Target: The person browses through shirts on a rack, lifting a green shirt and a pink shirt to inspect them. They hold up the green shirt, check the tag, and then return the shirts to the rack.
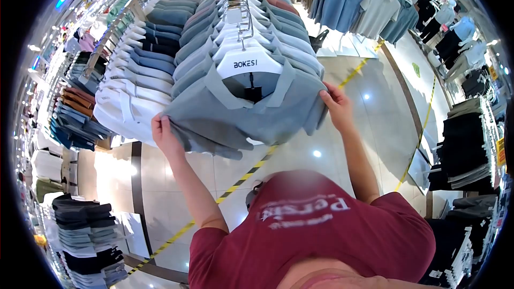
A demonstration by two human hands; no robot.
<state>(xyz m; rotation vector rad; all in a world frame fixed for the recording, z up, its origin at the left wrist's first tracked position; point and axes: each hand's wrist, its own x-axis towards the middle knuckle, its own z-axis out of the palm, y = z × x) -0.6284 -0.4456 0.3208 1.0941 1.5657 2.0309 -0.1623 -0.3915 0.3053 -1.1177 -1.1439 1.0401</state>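
Note:
A grey-blue polo shirt [198, 101] faces me at the front end of a rail, on a white hanger [249, 64] lettered BOKESI. A black tag [252, 92] hangs inside its open collar. My left hand [167, 135] is closed on the shirt's left edge, thumb on top and fingers partly under the cloth. On the opposite side, my right hand [337, 106] pinches the shirt near the shoulder. The cloth spreads between both hands. Behind it hang several white, grey and coloured shirts [187, 48] in a close row.
To the left runs another rail with white shirts [115, 104] and navy ones. Stacks of folded clothes [88, 235] stand at lower left. Black garments [463, 144] hang at right. Yellow-black tape [243, 179] crosses the tiled floor [369, 107].

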